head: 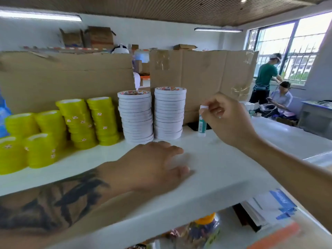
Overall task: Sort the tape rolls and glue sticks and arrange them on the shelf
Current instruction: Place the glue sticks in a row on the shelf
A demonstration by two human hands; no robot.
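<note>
On the white shelf (pixel 224 159) stand two tall stacks of white tape rolls (pixel 152 115) and, to their left, several stacks of yellow tape rolls (pixel 71 126). A glue stick (pixel 202 125) with a white cap and a green label stands upright on the shelf, just right of the white stacks. My right hand (pixel 228 119) pinches its cap from above. Palm down on the shelf's front part lies my left hand (pixel 154 168), fingers spread and holding nothing.
Brown cardboard sheets (pixel 206 72) wall off the back of the shelf. A lower shelf holds a jar with an orange lid (pixel 204 229) and flat packets (pixel 265 207). Two people (pixel 265 78) are at the far right by the window.
</note>
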